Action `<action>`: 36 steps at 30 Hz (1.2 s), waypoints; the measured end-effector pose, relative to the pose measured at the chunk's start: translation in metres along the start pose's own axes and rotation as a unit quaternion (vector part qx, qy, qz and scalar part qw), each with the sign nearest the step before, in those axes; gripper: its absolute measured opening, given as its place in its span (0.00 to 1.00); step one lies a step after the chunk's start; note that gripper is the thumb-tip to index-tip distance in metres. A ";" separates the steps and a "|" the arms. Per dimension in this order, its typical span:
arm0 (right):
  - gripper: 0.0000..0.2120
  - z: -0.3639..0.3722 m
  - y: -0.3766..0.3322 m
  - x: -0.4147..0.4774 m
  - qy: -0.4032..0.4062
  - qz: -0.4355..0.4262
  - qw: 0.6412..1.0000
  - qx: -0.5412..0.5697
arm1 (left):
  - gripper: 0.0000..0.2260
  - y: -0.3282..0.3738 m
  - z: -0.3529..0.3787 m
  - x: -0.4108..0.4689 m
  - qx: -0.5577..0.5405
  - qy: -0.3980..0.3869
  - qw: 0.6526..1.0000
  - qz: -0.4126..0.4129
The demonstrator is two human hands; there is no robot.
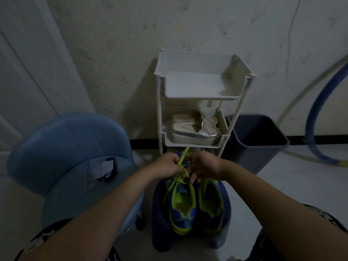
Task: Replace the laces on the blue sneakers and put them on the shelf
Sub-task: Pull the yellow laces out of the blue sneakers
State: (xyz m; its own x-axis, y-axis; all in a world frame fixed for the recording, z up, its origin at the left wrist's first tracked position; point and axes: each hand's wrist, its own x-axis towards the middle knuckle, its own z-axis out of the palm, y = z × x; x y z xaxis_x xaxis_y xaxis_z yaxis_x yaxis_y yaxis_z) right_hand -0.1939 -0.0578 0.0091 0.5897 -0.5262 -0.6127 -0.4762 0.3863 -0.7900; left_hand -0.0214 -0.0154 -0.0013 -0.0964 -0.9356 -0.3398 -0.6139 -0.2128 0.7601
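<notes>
Item 1. Blue sneakers (pixel 195 206), one pair, with lime-green lining and trim. We find them side by side, heels toward us and toes toward the shelf, on a dark blue support (pixel 160 223) whose kind we cannot tell. They sit low down, just in front of the shelf and not on it.

Item 2. Green lace (pixel 183 159), threaded in the left-hand sneaker. One end rises between our hands and loose strands trail down over the shoe's opening.

Item 3. Left grip (pixel 166 166), fingers curled and pinching the green lace above the sneaker's tongue.

Item 4. Right grip (pixel 204 169), fingers curled down onto the same lace at the top of the sneakers, almost touching the left grip.

Item 5. Shelf (pixel 199 85), white, three tiers, standing against the wall (pixel 188 25). We see a pair of silver sandals (pixel 194 129) on the middle tier. The lowest tier is mostly hidden behind our hands.

Item 6. Blue chair (pixel 66 144), left of the sneakers, with a small grey and black object (pixel 104 169) on its seat.

Item 7. Dark bin (pixel 258 141), on the floor right of the shelf.

Item 8. Blue hose (pixel 312 125), curving along the wall at far right.
</notes>
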 end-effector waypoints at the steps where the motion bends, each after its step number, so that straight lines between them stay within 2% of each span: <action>1: 0.14 0.001 -0.002 -0.003 -0.017 -0.009 1.000 -0.018 | 0.10 0.000 0.000 0.000 -0.005 0.022 1.000 0.000; 4: 0.09 0.007 -0.004 -0.006 0.011 -0.020 0.989 -0.146 | 0.10 -0.007 -0.003 0.000 0.015 0.013 1.000 -0.008; 6: 0.07 0.008 0.002 0.003 0.085 -0.038 0.968 -0.234 | 0.12 -0.010 -0.004 -0.002 0.039 -0.033 0.999 -0.017; 8: 0.07 0.007 0.009 0.013 0.182 -0.062 0.949 -0.250 | 0.11 -0.012 -0.006 -0.003 0.106 -0.020 0.994 -0.016; 11: 0.14 0.008 0.004 0.013 0.273 -0.076 0.948 -0.144 | 0.06 -0.012 -0.010 -0.003 0.134 0.034 0.990 -0.029; 15: 0.25 0.010 -0.010 -0.002 0.281 -0.094 0.954 0.043 | 0.09 -0.016 -0.015 0.000 0.139 0.020 0.987 -0.079; 17: 0.27 0.004 -0.013 -0.005 0.296 -0.101 0.943 0.112 | 0.09 -0.019 -0.021 0.002 0.178 0.038 0.977 -0.108; 19: 0.25 -0.005 -0.014 -0.006 0.321 -0.090 0.936 0.108 | 0.06 -0.017 -0.029 0.000 0.222 0.072 0.962 -0.139; 21: 0.19 -0.016 -0.009 -0.005 0.349 -0.053 0.935 -0.036 | 0.02 -0.013 -0.038 -0.007 0.287 0.116 0.936 -0.171; 23: 0.10 -0.023 -0.001 -0.007 0.338 0.000 0.906 -0.254 | 0.15 -0.012 -0.041 -0.012 0.335 0.135 0.913 -0.187; 24: 0.07 -0.023 0.002 -0.010 0.319 0.030 0.885 -0.337 | 0.20 -0.012 -0.039 -0.012 0.344 0.134 0.915 -0.163; 26: 0.04 -0.021 0.004 -0.018 0.295 0.076 0.842 -0.444 | 0.21 -0.011 -0.031 -0.010 0.330 0.121 0.935 -0.049; 28: 0.10 -0.016 0.000 -0.027 0.328 0.085 0.767 -0.545 | 0.18 -0.007 -0.019 -0.009 0.275 0.062 0.958 0.043; 29: 0.11 -0.013 -0.003 -0.030 0.351 0.081 0.731 -0.579 | 0.16 -0.003 -0.012 -0.011 0.248 0.019 0.967 0.056; 30: 0.11 -0.012 -0.005 -0.033 0.371 0.069 0.710 -0.594 | 0.14 0.001 -0.005 -0.013 0.232 -0.021 0.971 0.059; 31: 0.11 -0.011 -0.006 -0.033 0.382 0.044 0.706 -0.594 | 0.13 0.006 0.001 -0.015 0.229 -0.051 0.970 0.064; 33: 0.13 -0.006 -0.005 -0.029 0.352 -0.042 0.735 -0.577 | 0.13 0.012 0.008 -0.018 0.250 -0.069 0.963 0.071; 35: 0.13 0.004 -0.001 -0.023 0.240 -0.100 0.802 -0.537 | 0.11 0.013 0.010 -0.019 0.280 -0.047 0.956 0.079; 36: 0.13 0.011 0.001 -0.020 0.180 -0.099 0.830 -0.518 | 0.08 0.013 0.010 -0.019 0.298 -0.033 0.950 0.082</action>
State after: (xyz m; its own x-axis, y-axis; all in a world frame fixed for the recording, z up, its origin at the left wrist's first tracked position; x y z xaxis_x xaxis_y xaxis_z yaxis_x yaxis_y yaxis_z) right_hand -0.1991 -0.0386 0.0203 0.5792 -0.7661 -0.2786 -0.8084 -0.4961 -0.3167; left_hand -0.0354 0.0022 0.0089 -0.2661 -0.9187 -0.2919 -0.9191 0.1506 0.3640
